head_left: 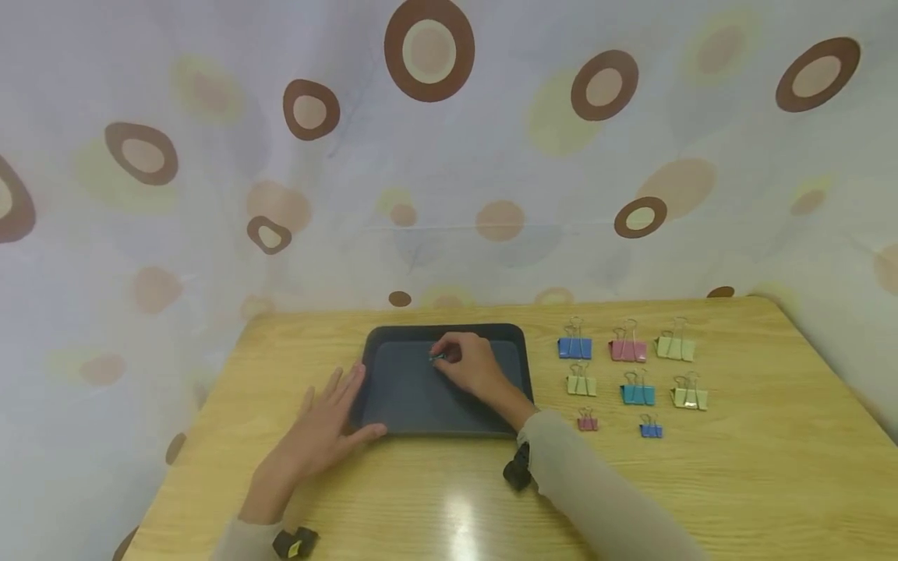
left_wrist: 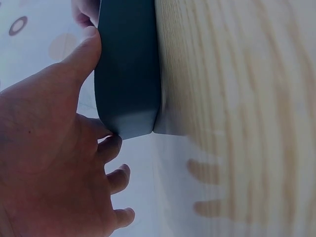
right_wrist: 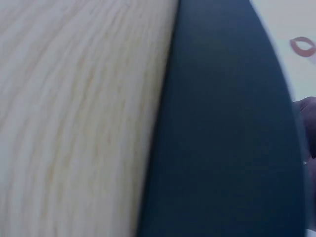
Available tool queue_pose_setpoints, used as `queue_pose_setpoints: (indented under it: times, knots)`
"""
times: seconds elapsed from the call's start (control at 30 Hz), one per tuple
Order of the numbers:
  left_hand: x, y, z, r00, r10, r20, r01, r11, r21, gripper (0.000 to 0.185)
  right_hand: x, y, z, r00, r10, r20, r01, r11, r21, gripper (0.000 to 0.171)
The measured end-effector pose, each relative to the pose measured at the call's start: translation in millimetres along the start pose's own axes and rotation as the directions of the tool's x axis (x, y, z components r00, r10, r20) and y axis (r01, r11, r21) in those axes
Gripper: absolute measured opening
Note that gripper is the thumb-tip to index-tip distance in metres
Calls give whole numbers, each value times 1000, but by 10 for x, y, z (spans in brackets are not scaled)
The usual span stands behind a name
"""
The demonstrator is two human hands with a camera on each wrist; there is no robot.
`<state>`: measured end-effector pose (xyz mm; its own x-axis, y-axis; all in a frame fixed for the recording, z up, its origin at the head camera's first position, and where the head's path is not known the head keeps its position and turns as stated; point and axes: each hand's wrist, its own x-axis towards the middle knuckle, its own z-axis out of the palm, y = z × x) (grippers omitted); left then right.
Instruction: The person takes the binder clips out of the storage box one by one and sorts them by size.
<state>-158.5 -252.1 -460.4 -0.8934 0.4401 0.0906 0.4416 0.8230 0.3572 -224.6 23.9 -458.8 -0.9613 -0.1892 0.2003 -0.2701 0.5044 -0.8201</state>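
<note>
My right hand (head_left: 473, 365) is over the dark grey tray (head_left: 449, 428), pinching a small teal binder clip (head_left: 438, 357) between thumb and fingertips. Much of the clip is hidden by the fingers. At the tray's left side, my left hand (head_left: 319, 432) touches the rim with fingers spread and fairly straight. In the left wrist view, the thumb of the left hand (left_wrist: 54, 143) lies along the rim and its index finger is at the tray's corner. The right wrist view shows mostly the tray's outer wall (right_wrist: 227, 123), with part of the right hand (right_wrist: 308, 128) at the edge.
Right of the tray, several binder clips stand in rows, among them a large blue clip (head_left: 575, 348), a pink clip (head_left: 627, 351), a teal clip (head_left: 638, 395) and a small blue clip (head_left: 651, 431). A patterned curtain (head_left: 449, 265) hangs behind the wooden table (head_left: 393, 499).
</note>
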Motion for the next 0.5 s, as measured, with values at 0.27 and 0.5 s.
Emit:
queue_pose_setpoints:
  times: [0.27,0.5]
  knots:
    - [-13,18,-8,1000,18,-24,-19,1000,-8,98,-173,-92,-249,999,-47,16,46,995,91,11]
    - [-23,58,-45,1000,-9,11,9,1000,15,98,-340,-85,-416,992,-120,28,115,982,149,10]
